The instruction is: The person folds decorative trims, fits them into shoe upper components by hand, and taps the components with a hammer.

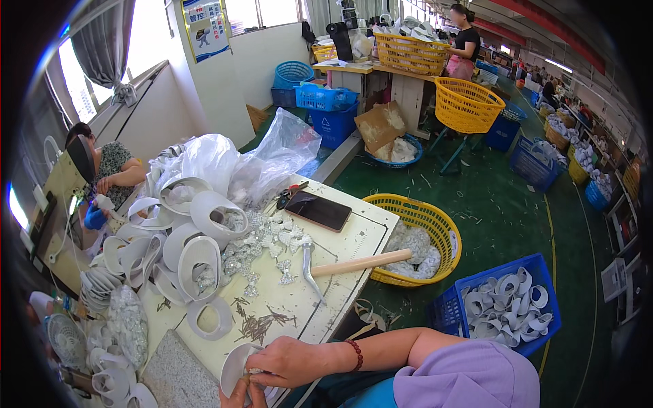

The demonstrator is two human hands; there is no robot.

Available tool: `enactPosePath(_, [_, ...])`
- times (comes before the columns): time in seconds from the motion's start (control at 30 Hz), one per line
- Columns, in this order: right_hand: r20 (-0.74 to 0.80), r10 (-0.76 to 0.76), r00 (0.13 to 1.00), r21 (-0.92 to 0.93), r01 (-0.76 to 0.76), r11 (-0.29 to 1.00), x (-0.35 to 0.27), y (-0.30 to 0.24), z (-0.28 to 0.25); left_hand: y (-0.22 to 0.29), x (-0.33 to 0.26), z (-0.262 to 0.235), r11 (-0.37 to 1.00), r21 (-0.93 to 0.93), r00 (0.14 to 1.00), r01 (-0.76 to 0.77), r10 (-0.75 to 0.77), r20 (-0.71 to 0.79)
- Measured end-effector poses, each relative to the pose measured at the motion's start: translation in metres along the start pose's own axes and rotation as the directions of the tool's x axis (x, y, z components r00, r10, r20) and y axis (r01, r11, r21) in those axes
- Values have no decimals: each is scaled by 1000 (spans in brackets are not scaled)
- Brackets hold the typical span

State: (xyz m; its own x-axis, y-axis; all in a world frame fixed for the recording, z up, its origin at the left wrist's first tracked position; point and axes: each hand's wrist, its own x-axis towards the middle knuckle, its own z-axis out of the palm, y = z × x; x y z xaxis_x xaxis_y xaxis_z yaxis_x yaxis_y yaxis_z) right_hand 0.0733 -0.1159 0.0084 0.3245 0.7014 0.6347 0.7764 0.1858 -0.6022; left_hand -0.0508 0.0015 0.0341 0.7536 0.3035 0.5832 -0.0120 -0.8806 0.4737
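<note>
At the table's near edge, my right hand (289, 360) is closed, fingertips pinching a small part at the rim of a curved white strap piece (232, 367). My left hand (239, 396) grips the same strap from below, only its fingers showing. What lies between the fingertips is hidden. Just beyond is a scatter of thin brown pins (262, 322). Glittery silver bows (286, 271) lie farther back, beside a heap of similar white straps (198, 265). One loose strap (209, 318) lies nearest my hands, next to a speckled grey slab (178, 372).
A hammer (360, 262) juts over the table's right edge. Behind it lie a phone (318, 211) and scissors (284, 198). Right of the table stand a yellow basket (445, 234) and a blue crate (449, 309) of straps. Another person (115, 163) works at the left.
</note>
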Motion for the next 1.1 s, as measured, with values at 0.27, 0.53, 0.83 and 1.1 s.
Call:
enactPosePath(0.27, [166,402,900,599,-416,684,-1,-9,3,8,0,0,1000,-12,999,13,-13,-35])
enactPosePath(0.53, [-108,294,950,366,-237,900,-8,-13,18,3,-1,4,997,73,1000,23,-24,3])
enactPosePath(0.83, [-147,173,974,113,-157,981,-13,-14,7,7,-5,4,997,76,999,35,-35,6])
enactPosePath(1.1, [-176,80,981,-8,-83,997,-10,-21,2,10,-3,3,995,96,998,2,4,-66])
